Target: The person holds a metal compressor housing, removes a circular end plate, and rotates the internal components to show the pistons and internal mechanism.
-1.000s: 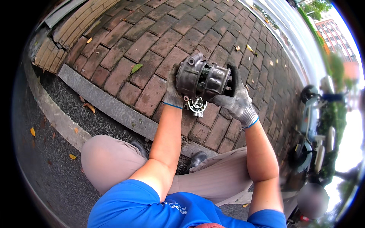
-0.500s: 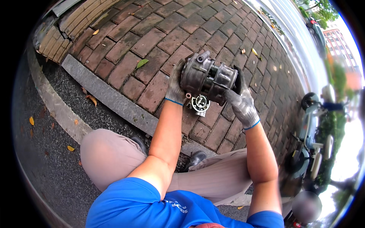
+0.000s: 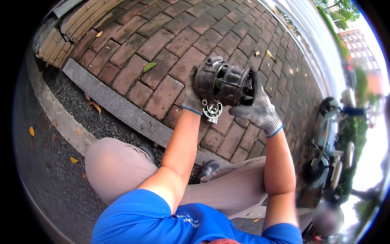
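My left hand point(image 3: 192, 96), in a grey work glove with a blue cuff edge, is closed around the left side of a dark metal cylindrical machine housing point(image 3: 206, 80). The housing is in two ribbed sections with a narrow gap between them and lies sideways above the paving. At its right end, my gloved right hand point(image 3: 262, 110) is spread wide, thumb below the rim and fingers along the far edge. The hollow end shows between them. Just under the housing sits a shiny round metal part point(image 3: 212, 110) with a ring-shaped rim; whether it is attached is unclear.
Red brick paving point(image 3: 164, 67) lies under the work, bordered by a grey stone kerb point(image 3: 118, 103). My bent knee point(image 3: 115, 173) is at the lower left. A parked scooter point(image 3: 329, 142) stands to the right. Some leaves, including a green leaf point(image 3: 149, 66), are scattered about.
The gap between the two housing sections has narrowed. My right hand has spread and moved slightly down the right end, its thumb now below the housing. My left hand keeps its hold.
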Available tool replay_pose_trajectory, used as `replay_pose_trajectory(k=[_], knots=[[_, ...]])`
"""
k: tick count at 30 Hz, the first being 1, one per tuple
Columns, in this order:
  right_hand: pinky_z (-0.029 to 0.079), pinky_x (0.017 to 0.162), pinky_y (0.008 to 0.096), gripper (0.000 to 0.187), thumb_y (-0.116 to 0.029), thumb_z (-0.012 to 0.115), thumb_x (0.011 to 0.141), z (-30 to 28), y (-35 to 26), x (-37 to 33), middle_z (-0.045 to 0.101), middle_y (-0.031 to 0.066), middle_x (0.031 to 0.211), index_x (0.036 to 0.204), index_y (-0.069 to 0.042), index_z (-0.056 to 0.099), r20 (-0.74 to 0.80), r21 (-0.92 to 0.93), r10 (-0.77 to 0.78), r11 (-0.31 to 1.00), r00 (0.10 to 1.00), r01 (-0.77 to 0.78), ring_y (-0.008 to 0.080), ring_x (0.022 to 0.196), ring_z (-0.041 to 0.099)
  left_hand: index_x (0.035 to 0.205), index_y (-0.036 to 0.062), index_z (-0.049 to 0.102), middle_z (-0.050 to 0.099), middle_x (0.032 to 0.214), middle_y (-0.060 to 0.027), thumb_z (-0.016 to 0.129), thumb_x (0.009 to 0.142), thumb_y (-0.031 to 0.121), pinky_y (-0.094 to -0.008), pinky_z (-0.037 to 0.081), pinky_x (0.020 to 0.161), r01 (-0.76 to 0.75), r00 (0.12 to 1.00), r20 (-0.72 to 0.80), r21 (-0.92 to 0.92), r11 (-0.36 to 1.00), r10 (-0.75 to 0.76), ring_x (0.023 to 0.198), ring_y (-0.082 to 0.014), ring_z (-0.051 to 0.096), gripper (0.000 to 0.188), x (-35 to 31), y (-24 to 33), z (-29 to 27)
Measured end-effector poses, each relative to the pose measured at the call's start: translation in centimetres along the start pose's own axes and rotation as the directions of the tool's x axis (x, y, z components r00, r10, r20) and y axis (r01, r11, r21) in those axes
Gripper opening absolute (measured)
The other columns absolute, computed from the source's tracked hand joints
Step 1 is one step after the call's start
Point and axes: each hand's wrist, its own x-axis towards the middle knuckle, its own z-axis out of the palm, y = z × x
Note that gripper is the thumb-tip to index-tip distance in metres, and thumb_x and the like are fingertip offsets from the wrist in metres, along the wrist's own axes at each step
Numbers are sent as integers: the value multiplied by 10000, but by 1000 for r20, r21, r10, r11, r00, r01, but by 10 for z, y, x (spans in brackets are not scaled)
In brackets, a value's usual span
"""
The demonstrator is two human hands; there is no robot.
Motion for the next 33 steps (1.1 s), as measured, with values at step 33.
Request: replay_pose_trajectory(k=[33], knots=[[465,1121,447,1419,-176,980,592,31,5,-4,466,220,1476,1620,-111,4,-58,271,-127,953,990,138,323,1317,549,1499,60,468,475,1541,-182,464,1006,526,-544,436,1145,-24,999,-29,123,992,27,1367,-375,514,678,3,12,12]])
